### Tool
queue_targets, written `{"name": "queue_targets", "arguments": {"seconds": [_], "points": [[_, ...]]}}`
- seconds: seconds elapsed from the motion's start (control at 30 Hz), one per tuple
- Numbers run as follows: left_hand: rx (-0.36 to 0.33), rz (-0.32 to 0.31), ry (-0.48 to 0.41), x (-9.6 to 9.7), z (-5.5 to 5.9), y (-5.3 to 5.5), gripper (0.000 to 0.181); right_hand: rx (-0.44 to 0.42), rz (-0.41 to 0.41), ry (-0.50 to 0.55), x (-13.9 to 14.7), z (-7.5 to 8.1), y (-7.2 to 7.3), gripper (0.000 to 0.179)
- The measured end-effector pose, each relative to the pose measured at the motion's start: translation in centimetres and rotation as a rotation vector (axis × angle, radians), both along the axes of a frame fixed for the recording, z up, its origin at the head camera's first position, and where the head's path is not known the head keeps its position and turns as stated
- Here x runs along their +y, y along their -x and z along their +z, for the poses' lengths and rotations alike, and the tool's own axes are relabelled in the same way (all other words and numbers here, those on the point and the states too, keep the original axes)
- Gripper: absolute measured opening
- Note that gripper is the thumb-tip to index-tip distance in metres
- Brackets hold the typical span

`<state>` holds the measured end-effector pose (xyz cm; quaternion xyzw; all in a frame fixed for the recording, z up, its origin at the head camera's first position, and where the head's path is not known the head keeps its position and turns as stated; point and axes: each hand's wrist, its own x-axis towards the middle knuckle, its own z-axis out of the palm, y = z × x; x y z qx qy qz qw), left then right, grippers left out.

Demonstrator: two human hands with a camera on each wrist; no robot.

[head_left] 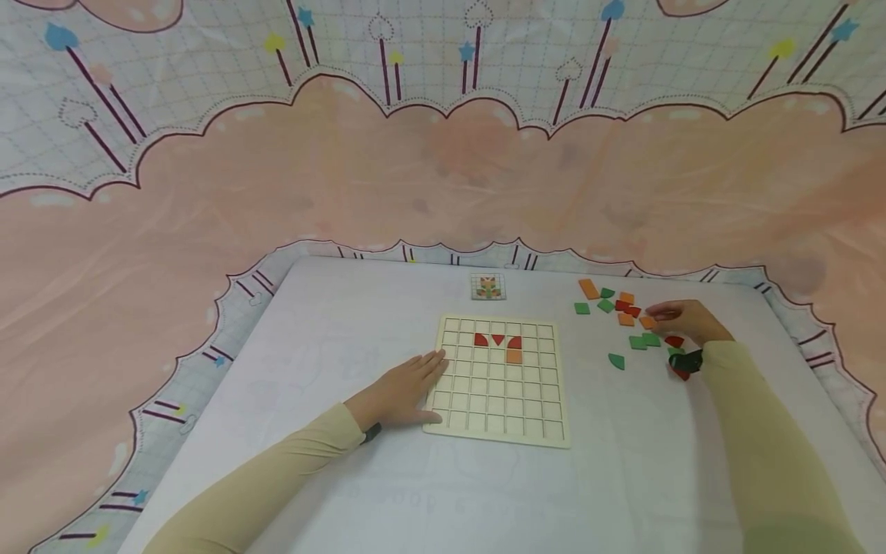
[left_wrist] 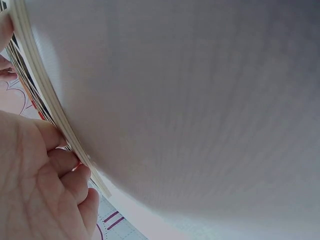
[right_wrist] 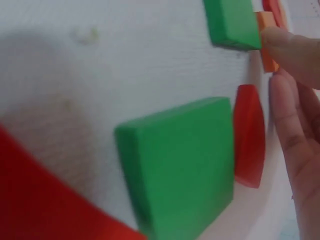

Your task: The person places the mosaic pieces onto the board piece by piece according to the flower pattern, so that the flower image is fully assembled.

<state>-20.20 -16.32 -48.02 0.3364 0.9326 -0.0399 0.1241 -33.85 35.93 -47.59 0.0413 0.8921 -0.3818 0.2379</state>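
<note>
A pale wooden grid board (head_left: 467, 431) lies on the table with two red quarter-round tiles, a red triangle (head_left: 497, 339) between them and one orange square (head_left: 514, 356) below the right one. My left hand (head_left: 404, 390) rests on the board's left edge, fingers extended, thumb near the lower corner. At the right, my right hand (head_left: 685, 319) is among loose tiles. Its thumb and a finger are at an orange tile (right_wrist: 266, 45), the thumb overlapping it. Closer to the right wrist camera lie a green square tile (right_wrist: 182, 165) and a red curved tile (right_wrist: 248, 135).
A small pattern card (head_left: 487, 286) lies behind the board. Several green, red and orange tiles are scattered right of the board, including an orange rectangle (head_left: 589, 288) at the back and a green quarter-round (head_left: 617, 361). A patterned cloth (head_left: 443, 177) hangs behind the white table (head_left: 332, 308).
</note>
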Motion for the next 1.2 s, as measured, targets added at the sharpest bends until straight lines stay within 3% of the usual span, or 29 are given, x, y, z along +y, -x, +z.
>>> {"name": "queue_targets", "arguments": {"seconds": [0.37,0.63,0.87,1.2], "points": [[0.017,-0.015,-0.008,-0.06,0.19,-0.17,0.093,0.119,0.097,-0.1,-0.11,0.25,-0.07,0.052],[0.015,-0.018,-0.008,-0.05,0.42,-0.21,0.092,0.122,0.132,-0.156,-0.49,0.63,-0.12,0.044],[0.016,-0.02,-0.001,-0.14,0.37,-0.22,0.092,0.179,0.174,-0.158,-0.55,0.55,-0.47,0.038],[0.029,-0.026,-0.003,-0.12,0.46,-0.29,0.091,0.18,0.187,-0.163,-0.82,0.51,-0.49,0.044]]}}
